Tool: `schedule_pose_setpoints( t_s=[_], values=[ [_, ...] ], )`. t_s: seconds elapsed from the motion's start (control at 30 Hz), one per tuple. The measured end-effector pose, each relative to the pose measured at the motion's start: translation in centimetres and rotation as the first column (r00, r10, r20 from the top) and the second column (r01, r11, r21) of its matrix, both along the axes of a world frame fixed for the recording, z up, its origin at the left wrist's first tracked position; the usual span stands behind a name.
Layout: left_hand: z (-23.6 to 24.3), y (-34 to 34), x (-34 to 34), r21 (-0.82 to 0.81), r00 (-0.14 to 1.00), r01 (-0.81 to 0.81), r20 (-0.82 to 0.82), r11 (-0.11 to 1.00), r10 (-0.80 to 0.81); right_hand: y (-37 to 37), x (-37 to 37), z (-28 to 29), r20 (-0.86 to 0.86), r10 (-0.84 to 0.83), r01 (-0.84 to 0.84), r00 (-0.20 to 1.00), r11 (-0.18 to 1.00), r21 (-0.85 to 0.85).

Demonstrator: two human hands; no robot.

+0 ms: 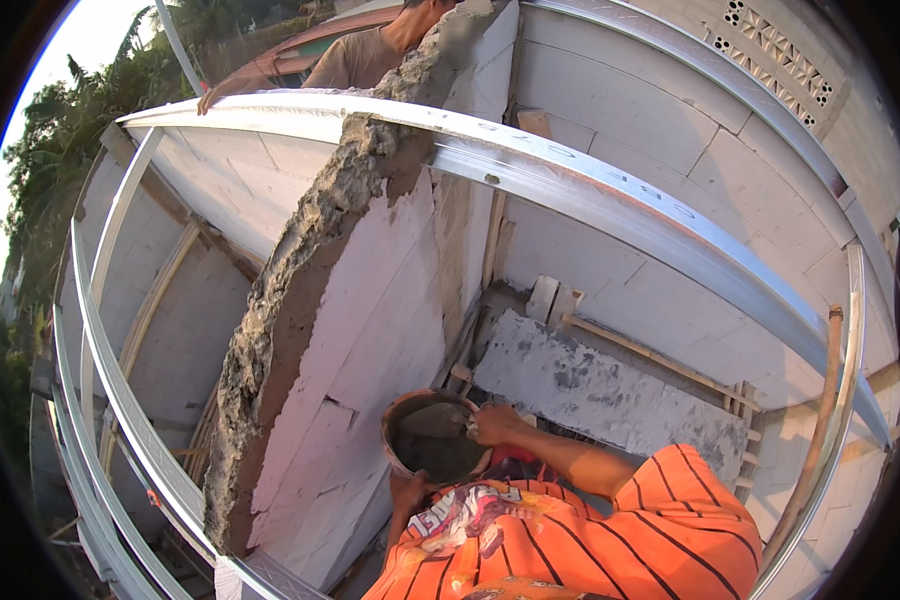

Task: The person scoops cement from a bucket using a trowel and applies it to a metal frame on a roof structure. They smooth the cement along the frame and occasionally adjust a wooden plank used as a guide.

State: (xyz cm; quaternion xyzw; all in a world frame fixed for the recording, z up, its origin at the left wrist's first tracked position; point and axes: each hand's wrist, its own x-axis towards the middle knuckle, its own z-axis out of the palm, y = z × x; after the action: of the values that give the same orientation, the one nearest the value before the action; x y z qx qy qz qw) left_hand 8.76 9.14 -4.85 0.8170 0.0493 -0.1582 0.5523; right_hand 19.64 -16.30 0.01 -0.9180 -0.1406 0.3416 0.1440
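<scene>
In front of my body is a round reddish-brown bucket (394,406) with wet grey mortar (432,455) inside. My left hand (410,491) grips its near-left side, with the fingers partly hidden. My right hand (494,425) is closed round the handle of a trowel (436,420), whose grey-coated blade lies in the bucket over the mortar. Just left of the bucket rises a block wall (345,360), its top edge covered with rough, lumpy mortar (300,235).
A silvery metal beam (580,180) crosses the wall top ahead; more metal channels (135,385) run at left. Another person's hand (206,98) rests on the beam's far-left end. Below right lies a mortar-stained grey board (610,385). A wooden pole (818,430) leans at right.
</scene>
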Motion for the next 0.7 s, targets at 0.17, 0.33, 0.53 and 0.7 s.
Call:
schedule_pose_setpoints(
  t_s=[0.17,0.33,0.53,0.7],
  values=[
    [-1.4,0.0,0.1,-0.168,0.961,-0.235,-0.191,0.957,0.202,0.0,0.7,1.2,0.018,-0.058,0.059,0.998,0.996,-0.071],
    [-0.9,0.0,-0.1,-0.133,0.953,-0.221,-0.242,0.966,0.184,-1.7,1.9,-0.2,0.092,0.008,-0.001,0.996,0.997,-0.077],
    [2.2,-1.5,0.2,-0.152,0.793,-0.455,-0.517,0.877,0.322,1.0,0.1,-2.8,-0.1,-0.076,0.078,0.992,0.997,0.01],
    [5.3,-4.1,1.8,-0.357,0.795,-0.502,-0.549,0.787,0.258,5.6,-0.7,-3.3,-0.048,-0.281,0.275,0.958,0.865,0.419]
  ],
)
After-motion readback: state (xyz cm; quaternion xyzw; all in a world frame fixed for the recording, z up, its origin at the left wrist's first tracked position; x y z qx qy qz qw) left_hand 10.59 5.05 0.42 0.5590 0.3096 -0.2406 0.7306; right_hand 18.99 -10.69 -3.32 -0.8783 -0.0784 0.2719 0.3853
